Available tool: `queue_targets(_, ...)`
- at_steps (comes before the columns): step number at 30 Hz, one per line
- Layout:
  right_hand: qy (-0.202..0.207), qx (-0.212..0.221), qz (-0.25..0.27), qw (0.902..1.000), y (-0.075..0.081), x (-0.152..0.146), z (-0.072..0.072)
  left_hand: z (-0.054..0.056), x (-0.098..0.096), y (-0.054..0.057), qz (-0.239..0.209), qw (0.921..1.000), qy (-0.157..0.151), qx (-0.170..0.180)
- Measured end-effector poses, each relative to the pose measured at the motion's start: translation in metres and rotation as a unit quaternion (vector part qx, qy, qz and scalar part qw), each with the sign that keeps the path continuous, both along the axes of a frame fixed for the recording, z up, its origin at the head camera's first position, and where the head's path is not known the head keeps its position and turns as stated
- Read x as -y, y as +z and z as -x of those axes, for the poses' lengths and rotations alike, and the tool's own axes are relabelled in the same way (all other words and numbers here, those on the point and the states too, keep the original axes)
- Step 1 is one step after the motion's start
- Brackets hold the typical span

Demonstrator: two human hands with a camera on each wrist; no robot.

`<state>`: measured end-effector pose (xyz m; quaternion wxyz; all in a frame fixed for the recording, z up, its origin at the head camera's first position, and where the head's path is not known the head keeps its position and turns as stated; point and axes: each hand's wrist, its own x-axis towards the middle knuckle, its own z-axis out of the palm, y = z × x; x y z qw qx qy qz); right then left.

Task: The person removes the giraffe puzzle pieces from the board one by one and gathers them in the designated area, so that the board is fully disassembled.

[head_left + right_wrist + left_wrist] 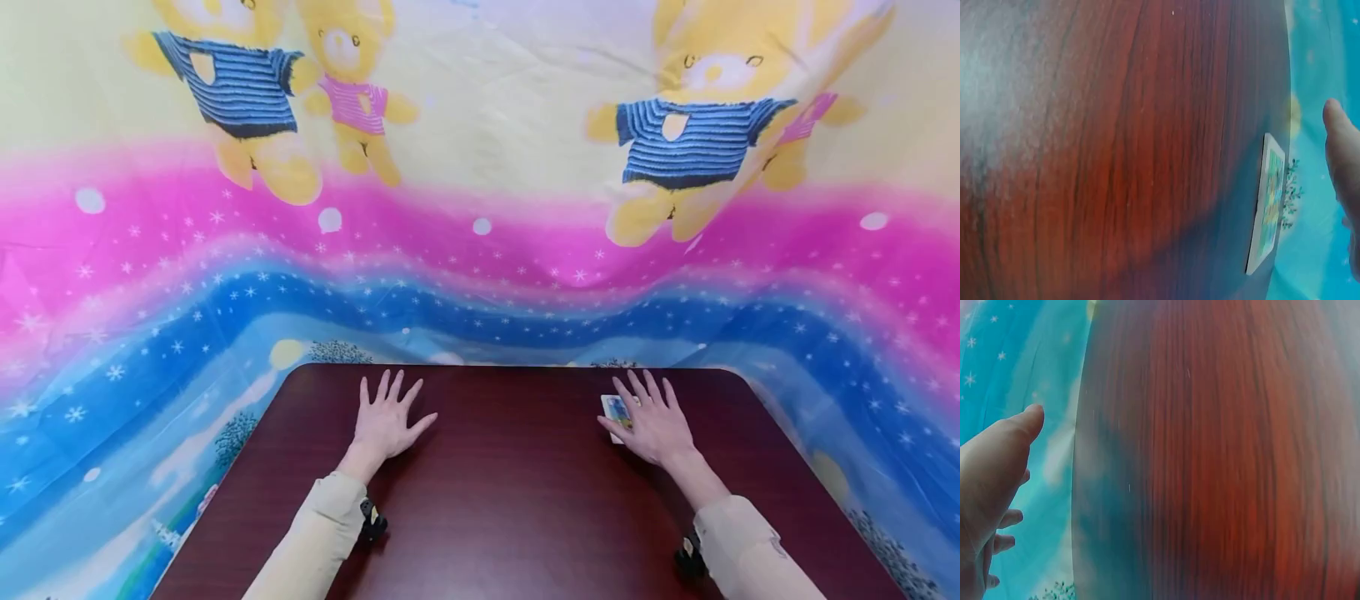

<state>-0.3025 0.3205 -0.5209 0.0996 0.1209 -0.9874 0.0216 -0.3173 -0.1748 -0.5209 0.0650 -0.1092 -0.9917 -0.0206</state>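
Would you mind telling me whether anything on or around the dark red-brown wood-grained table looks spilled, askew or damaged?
Nothing stands out: the flat, white-bordered picture card lies on the glossy dark red-brown wood-grained table, partly hidden in the head view by the bare right hand.

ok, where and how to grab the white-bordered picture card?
I'd pinch the picture card by its left and right edges, coming from above with the right hand, thumb on the left. It looks thin and lies flat on the table, leaving mainly edges to grip; the spread hand overlaps it in the head view.
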Motion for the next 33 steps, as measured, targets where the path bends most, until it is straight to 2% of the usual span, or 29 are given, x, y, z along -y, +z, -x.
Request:
queue_targets(5,0.035,0.01,0.059,0.9976,-0.006,-0.013,-0.001,0.0,-0.02,-0.006,-0.031,0.9995,-0.011,0.003)
queue_targets(9,0.042,0.012,0.08,0.9959,-0.009,-0.026,-0.003,-0.002,-0.046,-0.012,-0.07,0.9972,-0.024,0.014)
queue_targets(12,0.032,0.021,0.08,0.996,-0.014,-0.037,-0.004,-0.007,-0.075,-0.015,-0.089,0.9949,-0.039,0.027)
queue_targets(17,0.006,0.039,0.085,0.9956,-0.02,-0.055,-0.004,-0.014,-0.133,-0.016,-0.109,0.9893,-0.084,0.048)
queue_targets(21,-0.008,0.044,0.089,0.995,-0.023,-0.065,-0.002,-0.016,-0.177,-0.016,-0.101,0.9875,-0.108,0.055)
queue_targets(25,-0.022,0.059,0.088,0.9941,-0.028,-0.071,0.0,-0.02,-0.214,-0.019,-0.075,0.9883,-0.12,0.057)
queue_targets(30,-0.041,0.079,0.09,0.9919,-0.032,-0.075,0.003,-0.023,-0.25,-0.022,-0.049,0.9878,-0.125,0.079)
queue_targets(33,-0.047,0.083,0.092,0.9911,-0.033,-0.076,0.006,-0.022,-0.266,-0.02,-0.041,0.9878,-0.119,0.091)
